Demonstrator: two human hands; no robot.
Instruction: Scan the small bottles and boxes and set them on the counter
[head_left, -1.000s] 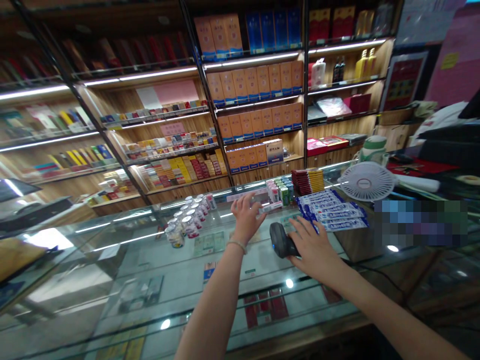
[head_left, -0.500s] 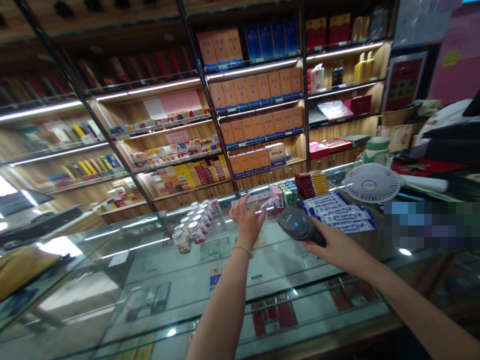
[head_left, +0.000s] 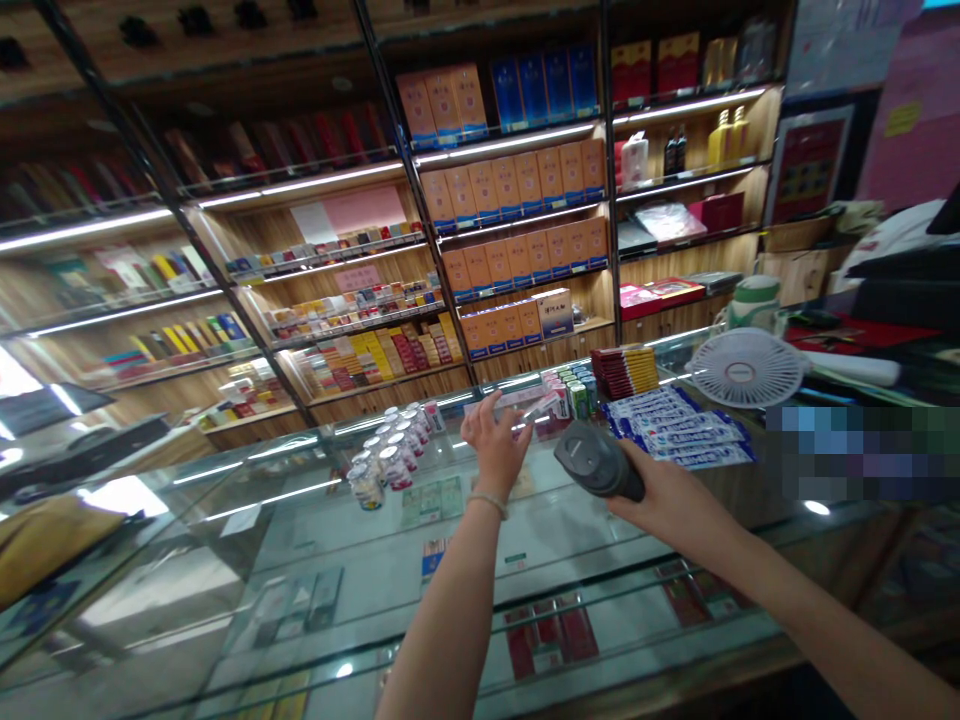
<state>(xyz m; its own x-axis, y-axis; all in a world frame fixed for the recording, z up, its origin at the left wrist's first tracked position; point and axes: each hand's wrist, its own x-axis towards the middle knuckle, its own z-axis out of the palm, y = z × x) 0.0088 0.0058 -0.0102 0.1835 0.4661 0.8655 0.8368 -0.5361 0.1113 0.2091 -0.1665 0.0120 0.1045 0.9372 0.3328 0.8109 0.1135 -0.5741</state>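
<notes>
My right hand (head_left: 667, 495) is wrapped round the handle of a dark grey barcode scanner (head_left: 592, 458), held above the glass counter (head_left: 360, 575) with its head turned left. Left of the scanner, my left hand (head_left: 495, 440) pinches the near end of a slim, pale pack (head_left: 540, 408) with some pink on it, between thumb and finger. Its other fingers are spread. The pack's print is too small to read. Behind it stand small green-and-white packs (head_left: 576, 392) in rows. Several white-lidded small jars (head_left: 390, 450) stand in rows left of my left hand.
Blue-and-white sachets (head_left: 679, 425) lie fanned out right of the scanner, before a stack of red and yellow packs (head_left: 626, 370). A white fan (head_left: 746, 368) and a green-lidded container (head_left: 754, 298) stand further right. Shelves with orange boxes (head_left: 517, 250) line the wall behind.
The blue light on top of the scanner no longer shows, and the scanner's head has tipped slightly. My left hand and the pale pack have hardly moved.
</notes>
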